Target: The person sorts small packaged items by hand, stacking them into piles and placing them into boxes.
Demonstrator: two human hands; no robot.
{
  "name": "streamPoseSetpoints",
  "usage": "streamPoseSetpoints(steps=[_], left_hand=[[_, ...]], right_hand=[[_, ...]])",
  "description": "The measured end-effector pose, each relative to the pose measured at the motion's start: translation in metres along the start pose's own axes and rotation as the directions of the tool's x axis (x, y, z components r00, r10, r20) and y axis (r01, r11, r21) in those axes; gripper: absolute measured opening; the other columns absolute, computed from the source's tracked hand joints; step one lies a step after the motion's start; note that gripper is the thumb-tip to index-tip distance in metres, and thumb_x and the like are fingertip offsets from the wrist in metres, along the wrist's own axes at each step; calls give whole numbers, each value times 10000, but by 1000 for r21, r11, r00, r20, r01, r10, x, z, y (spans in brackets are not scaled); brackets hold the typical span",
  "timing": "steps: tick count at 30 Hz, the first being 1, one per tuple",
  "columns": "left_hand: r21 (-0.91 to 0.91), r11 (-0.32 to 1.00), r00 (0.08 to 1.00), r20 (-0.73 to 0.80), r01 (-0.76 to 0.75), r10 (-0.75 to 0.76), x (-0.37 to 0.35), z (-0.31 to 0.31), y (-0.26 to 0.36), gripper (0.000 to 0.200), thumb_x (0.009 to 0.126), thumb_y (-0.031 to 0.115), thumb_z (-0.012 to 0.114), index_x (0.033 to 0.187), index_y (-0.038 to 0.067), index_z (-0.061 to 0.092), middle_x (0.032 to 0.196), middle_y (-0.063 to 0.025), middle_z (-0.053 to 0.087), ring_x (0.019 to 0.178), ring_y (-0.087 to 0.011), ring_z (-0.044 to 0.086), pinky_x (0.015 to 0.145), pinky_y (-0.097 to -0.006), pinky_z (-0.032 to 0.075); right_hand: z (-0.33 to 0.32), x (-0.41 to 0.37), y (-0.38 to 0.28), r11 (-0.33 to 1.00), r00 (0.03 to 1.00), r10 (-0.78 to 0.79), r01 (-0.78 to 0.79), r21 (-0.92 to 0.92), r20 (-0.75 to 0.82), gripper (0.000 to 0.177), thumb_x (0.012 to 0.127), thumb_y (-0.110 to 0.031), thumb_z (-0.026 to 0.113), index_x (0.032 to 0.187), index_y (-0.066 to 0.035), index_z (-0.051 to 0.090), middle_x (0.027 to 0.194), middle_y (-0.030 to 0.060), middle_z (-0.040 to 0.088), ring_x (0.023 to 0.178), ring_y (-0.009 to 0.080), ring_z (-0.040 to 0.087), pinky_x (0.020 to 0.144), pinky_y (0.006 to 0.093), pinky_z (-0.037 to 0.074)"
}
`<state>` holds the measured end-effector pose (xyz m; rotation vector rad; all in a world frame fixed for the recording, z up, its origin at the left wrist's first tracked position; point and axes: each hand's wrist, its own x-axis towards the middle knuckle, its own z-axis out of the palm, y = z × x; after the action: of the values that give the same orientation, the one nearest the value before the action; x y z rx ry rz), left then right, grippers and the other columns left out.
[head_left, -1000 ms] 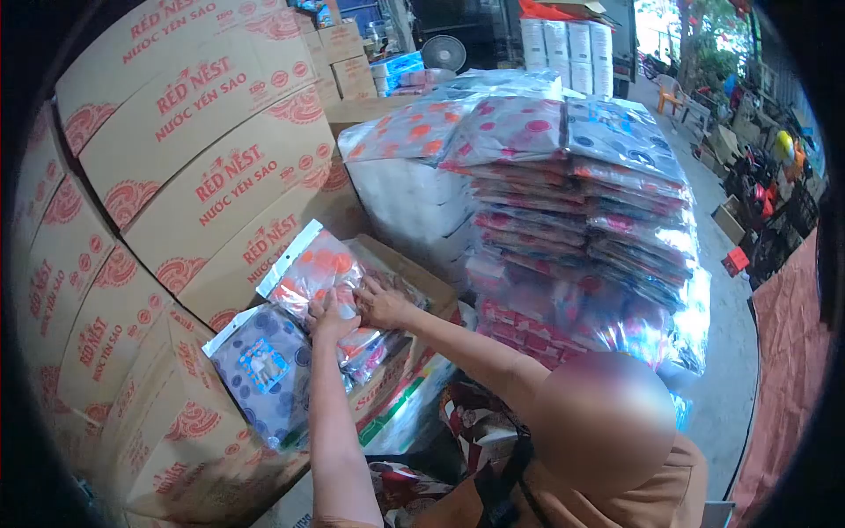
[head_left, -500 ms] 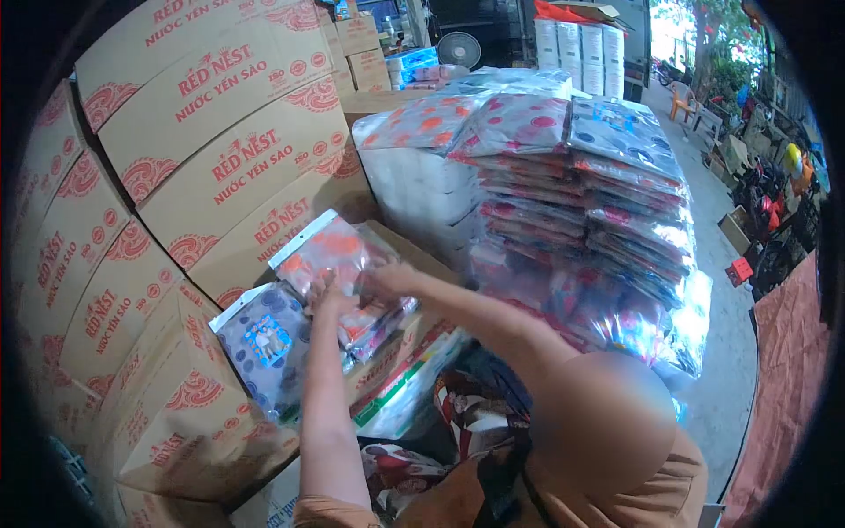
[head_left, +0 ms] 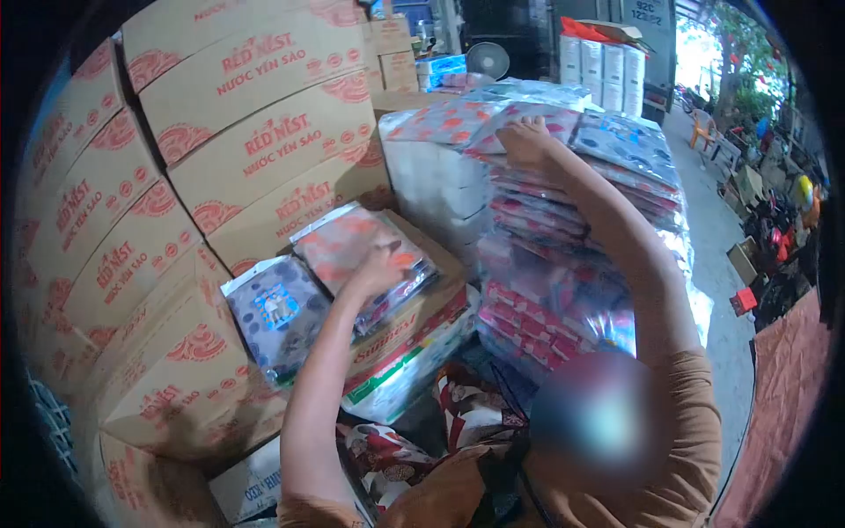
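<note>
My left hand lies over a clear-wrapped packet with orange spots, on top of a small pile on a carton. Its fingers are blurred. Left of that pile is a grey packet with dark dots and a blue picture. My right hand reaches out to the tall stack, its fingers closed at the near edge of a packet with pink dots. Another dark-dotted packet tops the column to the right.
Cartons printed RED NEST are piled high on the left. A fan and white wrapped rolls stand at the back. Along the right run a concrete strip, assorted clutter and a reddish sheet.
My right hand has left the orange-spotted packet and moved up and right to the tall stack. My left hand has shifted right across the orange-spotted packet. The camera view has shifted slightly.
</note>
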<state>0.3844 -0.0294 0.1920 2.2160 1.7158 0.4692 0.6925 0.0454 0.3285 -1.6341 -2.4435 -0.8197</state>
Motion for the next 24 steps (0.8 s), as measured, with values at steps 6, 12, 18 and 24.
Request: streamPoseSetpoints(steps=[6, 12, 18, 24], left_hand=[[-31, 984, 974, 142, -176, 178, -21, -39, 76, 671, 672, 333, 685, 1211, 32, 425, 1111, -199, 521, 1036, -285, 503, 867, -321, 397], [-285, 856, 880, 73, -432, 469, 30, -28, 140, 563, 763, 323, 612, 1219, 50, 425, 1102, -123, 542, 979, -163, 526, 804, -264, 420], [-527, 704, 820, 25, -476, 573, 61, -10, 225, 594, 791, 481, 515, 1176, 31, 465, 1058, -115, 550, 949, -191, 525, 813, -299, 410], [-891, 445, 980, -2, -91, 197, 50, 5, 237, 753, 742, 663, 396, 1170, 48, 470, 1096, -107, 534, 936, -181, 535, 791, -333, 435]], right_hand=[[-63, -70, 56, 963, 983, -15, 63, 262, -181, 389, 619, -250, 640, 918, -16, 556, 953, 160, 581, 933, 322, 544, 786, 438, 423], [-26, -112, 97, 984, 991, 129, -124, 126, -29, 275, 668, -122, 624, 902, -7, 537, 815, 205, 580, 808, 366, 556, 688, 425, 439], [-18, -129, 93, 948, 960, 280, -273, 164, -23, 122, 724, -104, 510, 815, -25, 522, 755, 196, 571, 764, 381, 554, 624, 433, 439], [-46, -160, 61, 945, 720, 302, -142, 294, -624, 106, 767, -31, 456, 863, -22, 500, 856, 152, 555, 785, 338, 548, 655, 392, 443]])
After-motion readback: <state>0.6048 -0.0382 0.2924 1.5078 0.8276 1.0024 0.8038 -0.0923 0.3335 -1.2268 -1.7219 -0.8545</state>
